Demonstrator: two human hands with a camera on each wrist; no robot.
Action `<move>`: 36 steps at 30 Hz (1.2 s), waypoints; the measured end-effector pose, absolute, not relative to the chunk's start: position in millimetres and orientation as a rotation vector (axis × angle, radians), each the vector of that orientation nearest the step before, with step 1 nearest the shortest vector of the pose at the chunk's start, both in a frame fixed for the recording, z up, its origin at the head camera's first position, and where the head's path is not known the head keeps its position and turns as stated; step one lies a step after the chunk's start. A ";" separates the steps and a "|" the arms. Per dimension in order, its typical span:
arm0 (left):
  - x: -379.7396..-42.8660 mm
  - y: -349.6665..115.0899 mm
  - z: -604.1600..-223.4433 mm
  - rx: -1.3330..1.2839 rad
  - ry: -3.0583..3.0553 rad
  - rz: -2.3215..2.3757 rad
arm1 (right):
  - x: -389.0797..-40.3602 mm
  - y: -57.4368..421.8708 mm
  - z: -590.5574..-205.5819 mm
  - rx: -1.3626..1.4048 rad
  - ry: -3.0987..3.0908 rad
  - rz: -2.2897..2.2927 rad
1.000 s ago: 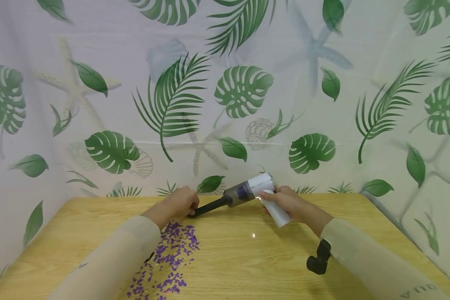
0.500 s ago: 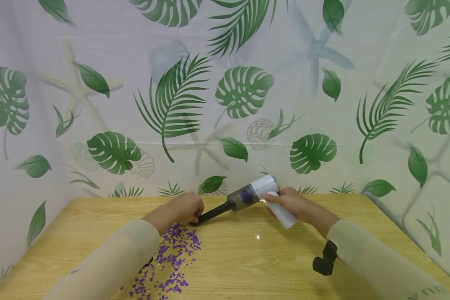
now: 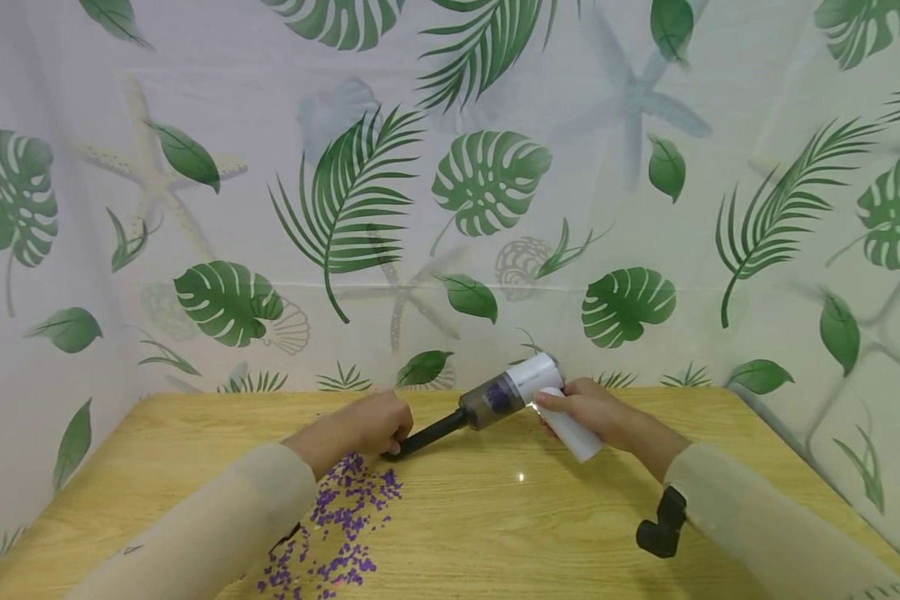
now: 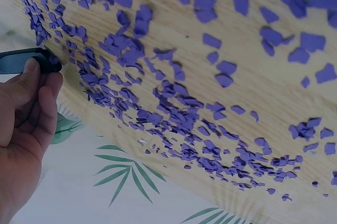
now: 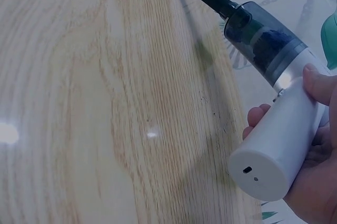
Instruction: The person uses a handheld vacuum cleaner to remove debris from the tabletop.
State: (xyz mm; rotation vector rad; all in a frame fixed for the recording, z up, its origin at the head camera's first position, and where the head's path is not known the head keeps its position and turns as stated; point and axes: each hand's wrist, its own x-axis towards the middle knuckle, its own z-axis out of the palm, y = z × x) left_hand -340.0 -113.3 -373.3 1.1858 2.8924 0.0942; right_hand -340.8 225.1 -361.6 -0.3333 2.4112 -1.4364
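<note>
A white handheld vacuum cleaner [image 3: 536, 377] with a smoky clear dust cup [image 5: 266, 39] lies slantwise over the table's far side. My right hand [image 3: 596, 410] grips its white handle, thumb on the near side. Toward the left, my left hand [image 3: 378, 423] pinches the tip of the black nozzle [image 3: 431, 435]. In the left wrist view that hand [image 4: 29, 113] holds the nozzle's end right beside scattered purple paper bits [image 4: 179, 108]. Something dark purple shows inside the dust cup. The nozzle's opening is partly hidden by the fingers.
The wooden table [image 3: 480, 533] ends at a pale leaf-printed cloth [image 3: 435, 208] hanging close behind. Purple bits spread down the table's left part toward the near edge, partly behind the left sleeve [image 3: 217, 517]. A black wrist camera [image 3: 662, 525] sits on the right sleeve.
The vacuum cleaner and both hands have shifted slightly right and toward me. The nozzle tip is lower on the table, nearer the upper end of the purple bits. Both grips stay the same.
</note>
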 end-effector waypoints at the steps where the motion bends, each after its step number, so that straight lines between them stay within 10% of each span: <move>1: -339.3 -112.8 -372.8 1.186 2.888 0.092 | -340.5 225.5 -361.5 -0.331 2.409 -1.436; 36: -318.3 -104.2 -361.8 0.979 2.747 0.107 | -329.4 239.7 -369.8 -0.390 2.166 -1.522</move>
